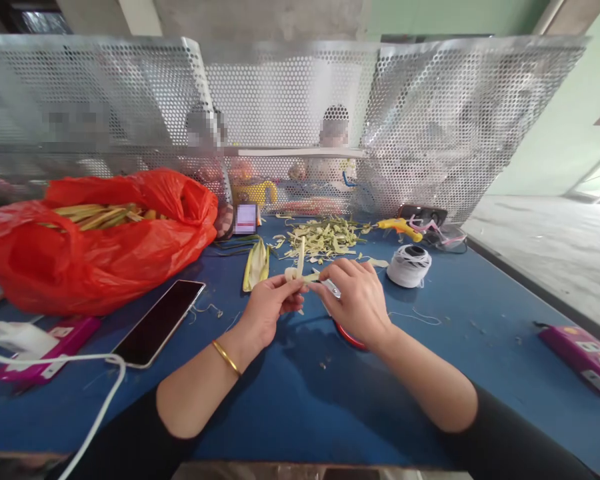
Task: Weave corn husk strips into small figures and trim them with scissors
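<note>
Over the blue table (pixel 300 400) my left hand (pixel 267 310) pinches a pale green leaf strip (pixel 300 260) that sticks up from its fingers. My right hand (pixel 357 300) is closed round a small metal tool (pixel 331 288), scissors by the look of it, with a red handle (pixel 349 337) showing under the palm. The tool's tip meets the strip between the two hands. A gold bangle sits on my left wrist.
A red plastic bag (pixel 95 247) of green leaves lies at the left. A dark phone (pixel 159 321) and a white cable are near it. Folded leaves (pixel 257 265), a heap of leaf trimmings (pixel 325 237), a spool of white thread (pixel 409 265) and a yellow glue gun (pixel 401 228) lie ahead. Other people sit behind the perforated metal screen (pixel 430 120).
</note>
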Motion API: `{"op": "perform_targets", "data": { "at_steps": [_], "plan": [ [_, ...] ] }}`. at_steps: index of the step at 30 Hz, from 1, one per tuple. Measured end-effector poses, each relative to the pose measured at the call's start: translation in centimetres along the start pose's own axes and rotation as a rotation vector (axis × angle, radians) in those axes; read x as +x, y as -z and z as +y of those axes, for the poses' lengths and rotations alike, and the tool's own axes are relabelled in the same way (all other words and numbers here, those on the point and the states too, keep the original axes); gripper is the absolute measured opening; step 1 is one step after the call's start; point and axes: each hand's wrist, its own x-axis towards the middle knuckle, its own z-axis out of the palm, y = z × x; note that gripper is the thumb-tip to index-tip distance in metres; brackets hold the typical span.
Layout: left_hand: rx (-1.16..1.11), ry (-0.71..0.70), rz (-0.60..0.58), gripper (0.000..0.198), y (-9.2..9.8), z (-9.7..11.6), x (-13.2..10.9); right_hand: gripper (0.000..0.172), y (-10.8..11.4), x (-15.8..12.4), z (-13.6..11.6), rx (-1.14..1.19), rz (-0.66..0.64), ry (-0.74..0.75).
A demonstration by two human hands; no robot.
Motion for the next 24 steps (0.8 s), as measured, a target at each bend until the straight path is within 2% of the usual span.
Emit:
{"op": "perform_targets", "data": {
  "at_steps": [4, 7, 11, 14, 16, 18, 20, 22, 24],
  "plan": [
    [-0.035, 0.026, 0.045, 0.016, 0.0, 0.1, 0.1, 0.024, -0.5, -0.3, -0.4, -0.056, -0.107, 0.059],
    [0.001, -0.024, 0.051, 0.016, 0.0, 0.0, 0.1, 0.02, -1.1, -0.5, -0.9, 0.075, -0.127, 0.014],
    [0.09, -0.097, 0.051, 0.016, 0.1, -0.3, 0.2, 0.017, -1.6, -0.7, -1.5, 0.424, -0.193, -0.236],
    [0.129, -0.11, 0.054, 0.018, 0.3, -0.4, 0.4, 0.024, -1.8, -0.6, -1.7, 0.722, -0.366, -0.446],
    [0.103, -0.092, 0.049, 0.019, 0.5, -0.4, 0.5, 0.028, -1.9, -0.4, -1.6, 0.896, -0.417, -0.614],
    [0.07, -0.072, 0.047, 0.021, 0.6, -0.3, 0.6, 0.03, -2.0, -0.1, -1.4, 1.059, -0.326, -0.794],
    [0.063, -0.056, 0.044, 0.023, 0.6, -0.2, 0.6, 0.034, -2.0, 0.2, -1.0, 1.225, -0.138, -0.938],
    [0.079, -0.042, 0.04, 0.023, 0.6, -0.2, 0.6, 0.038, -2.0, 0.5, -0.6, 1.364, 0.029, -0.999],
    [0.107, -0.032, 0.04, 0.023, 0.5, -0.2, 0.6, 0.038, -1.8, 0.7, -0.4, 1.412, 0.137, -0.981]
  ]
}}
